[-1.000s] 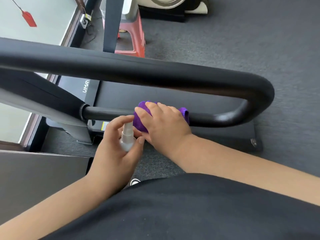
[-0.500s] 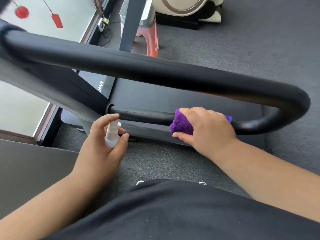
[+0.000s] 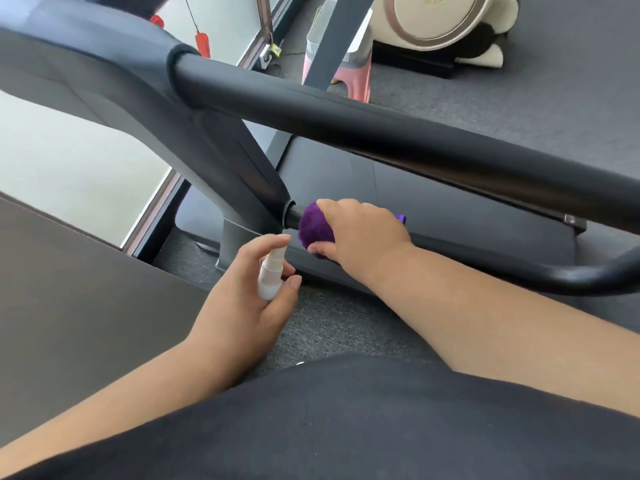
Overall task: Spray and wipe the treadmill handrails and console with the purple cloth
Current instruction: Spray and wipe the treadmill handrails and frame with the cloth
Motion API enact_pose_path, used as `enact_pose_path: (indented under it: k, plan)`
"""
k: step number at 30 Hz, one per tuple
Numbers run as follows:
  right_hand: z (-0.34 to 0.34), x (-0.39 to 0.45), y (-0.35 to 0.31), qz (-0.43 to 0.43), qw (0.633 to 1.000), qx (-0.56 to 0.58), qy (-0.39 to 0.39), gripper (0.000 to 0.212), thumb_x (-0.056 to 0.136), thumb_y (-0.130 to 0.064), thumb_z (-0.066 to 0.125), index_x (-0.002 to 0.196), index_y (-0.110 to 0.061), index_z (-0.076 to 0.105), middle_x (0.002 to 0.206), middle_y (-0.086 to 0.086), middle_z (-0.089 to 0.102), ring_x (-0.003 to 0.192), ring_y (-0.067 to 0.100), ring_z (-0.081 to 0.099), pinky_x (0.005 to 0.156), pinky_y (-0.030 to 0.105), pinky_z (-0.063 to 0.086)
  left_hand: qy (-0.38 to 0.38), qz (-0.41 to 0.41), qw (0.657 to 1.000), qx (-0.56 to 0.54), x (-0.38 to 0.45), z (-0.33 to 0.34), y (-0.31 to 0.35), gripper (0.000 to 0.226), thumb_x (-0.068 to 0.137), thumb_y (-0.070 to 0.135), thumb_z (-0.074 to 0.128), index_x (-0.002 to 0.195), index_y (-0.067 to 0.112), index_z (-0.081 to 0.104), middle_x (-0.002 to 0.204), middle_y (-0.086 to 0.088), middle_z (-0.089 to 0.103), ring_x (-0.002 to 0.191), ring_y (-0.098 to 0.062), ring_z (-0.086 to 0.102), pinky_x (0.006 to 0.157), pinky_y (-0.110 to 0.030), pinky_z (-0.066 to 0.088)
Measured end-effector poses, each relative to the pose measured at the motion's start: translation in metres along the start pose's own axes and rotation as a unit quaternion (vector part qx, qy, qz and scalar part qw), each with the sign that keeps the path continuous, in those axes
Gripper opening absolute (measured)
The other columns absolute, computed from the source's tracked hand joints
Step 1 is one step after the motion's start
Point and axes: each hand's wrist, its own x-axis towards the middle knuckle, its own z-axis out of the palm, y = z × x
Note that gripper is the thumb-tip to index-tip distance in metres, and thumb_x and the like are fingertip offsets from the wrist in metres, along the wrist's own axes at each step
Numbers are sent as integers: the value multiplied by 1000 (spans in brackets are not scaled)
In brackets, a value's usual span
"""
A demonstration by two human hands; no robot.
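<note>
Purple cloth [image 3: 315, 230] looking fuzzy, matt; handrail [image 3: 381, 133] beside it showing smooth semi-matt black padding; spray bottle [image 3: 270, 275] glossy white plastic; floor [image 3: 346, 327] rough grey carpet.

Upper rail [image 3: 398, 140] crosses 10 to 3 o'clock, overhanging the lower rail [image 3: 519, 268]. Open gap between them. Upright post [image 3: 228, 168] blocks 9 o'clock of the cloth [image 3: 315, 230]. Carpet [image 3: 339, 323] at 6 o'clock is open.

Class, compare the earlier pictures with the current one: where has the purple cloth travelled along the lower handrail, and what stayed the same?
The right hand has slid the purple cloth along the lower handrail, from near its middle toward its joint with the upright post, which it now almost touches. Nothing was picked up or released: the left hand still holds the white spray bottle beside the cloth.
</note>
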Motion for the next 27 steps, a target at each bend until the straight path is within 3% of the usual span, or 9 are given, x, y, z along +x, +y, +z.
enact_pose_path:
  k: [3, 7, 15, 18, 22, 25, 27]
  plan:
    - [-5, -29, 27, 30, 999, 39, 7, 65, 80, -75, 54, 130, -36, 46, 118, -2, 64, 105, 28, 62, 80, 41, 51, 8, 1, 1000, -20, 2, -2, 4, 55, 86, 32, 63, 119, 67, 36, 97, 20, 63, 78, -7, 62, 64, -6, 42]
    - [-2, -57, 50, 57, 997, 21, 43, 73, 79, -78, 43, 137, -33, 48, 126, -5, 64, 112, 25, 60, 90, 40, 50, 11, 0, 1000, -25, 2, -12, -2, 56, 88, 29, 64, 119, 67, 36, 98, 20, 62, 78, -9, 63, 63, -8, 45]
    - [5, -3, -5, 8, 999, -36, 36, 57, 83, -75, 51, 117, -29, 49, 103, -2, 64, 86, 26, 63, 64, 35, 45, 53, -16, 998, -2, -13, -41, -23, 58, 86, 27, 65, 118, 67, 37, 95, 17, 64, 79, -5, 62, 66, -5, 41]
    - [11, 29, -37, -5, 999, -26, 22, 53, 82, -73, 55, 110, -28, 51, 97, -2, 62, 83, 26, 63, 62, 33, 40, 48, -23, 999, -6, -17, -43, -26, 59, 88, 27, 67, 119, 66, 37, 95, 18, 63, 84, -8, 63, 69, -5, 41]
    - [9, 28, -38, -23, 999, -18, 39, 54, 80, -68, 62, 116, -29, 51, 98, -3, 64, 84, 25, 64, 61, 33, 43, 35, -19, 999, -20, -14, -43, -24, 49, 86, 41, 60, 121, 65, 36, 98, 19, 62, 83, -10, 64, 68, -8, 43]
    - [10, 1, -23, -64, 996, -53, 39, 70, 80, -53, 73, 137, -21, 50, 124, 4, 63, 103, 32, 63, 77, 41, 52, 34, -11, 999, -35, -12, -42, -25, 48, 86, 42, 58, 123, 65, 36, 100, 19, 62, 83, -11, 64, 67, -11, 45]
    - [12, -18, -15, -89, 992, -72, 46, 76, 70, -36, 86, 137, -14, 57, 135, 15, 60, 115, 39, 61, 89, 49, 52, 34, -8, 999, -37, -12, -41, -26, 48, 86, 42, 58, 122, 64, 36, 100, 20, 61, 85, -10, 63, 69, -10, 44]
